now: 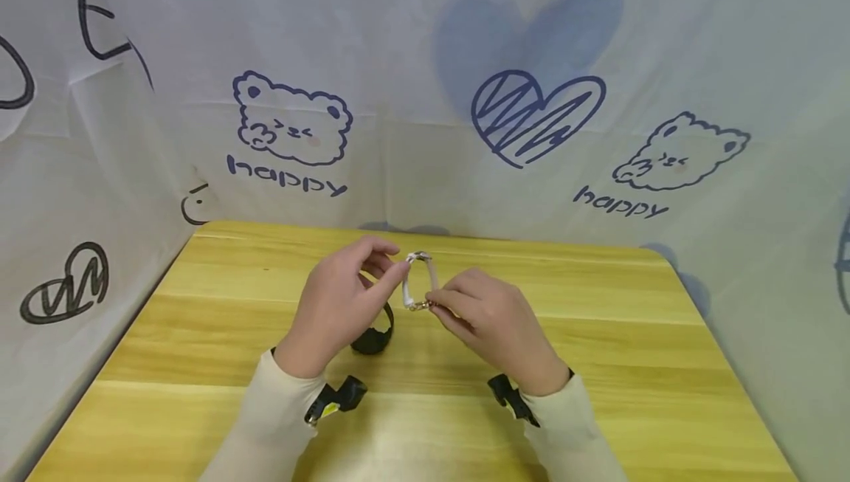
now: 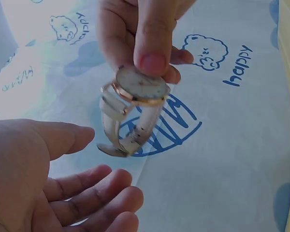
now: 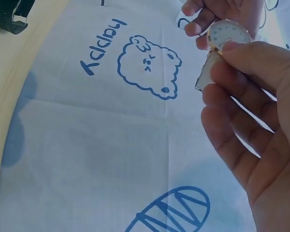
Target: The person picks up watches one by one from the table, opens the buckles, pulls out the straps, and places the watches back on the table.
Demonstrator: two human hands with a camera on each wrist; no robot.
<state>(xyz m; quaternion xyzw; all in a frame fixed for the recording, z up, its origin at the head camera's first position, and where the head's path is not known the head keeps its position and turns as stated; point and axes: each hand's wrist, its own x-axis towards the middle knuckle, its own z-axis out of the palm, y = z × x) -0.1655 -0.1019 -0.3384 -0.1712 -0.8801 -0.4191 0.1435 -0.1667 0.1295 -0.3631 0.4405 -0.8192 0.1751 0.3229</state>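
A wristwatch with a pale strap and a rose-gold case (image 2: 141,86) hangs in the air above the table, its strap buckled into a loop. My right hand (image 1: 494,319) pinches it at the case between thumb and fingers, the thumb against the edge of the white dial (image 3: 230,33). Beside the loop, on the other side, is my left hand (image 1: 335,305). In the left wrist view its fingers (image 2: 94,193) are loosely spread, with a gap between them and the strap. A black watch (image 1: 372,342) stands on the table, partly hidden behind the left hand.
The wood-grain table (image 1: 425,423) reaches back to a white cloth wall (image 1: 412,172) printed with hearts, bears and lettering. Another cloth (image 1: 126,172) borders the left side. Both wrists wear black camera mounts (image 1: 350,393).
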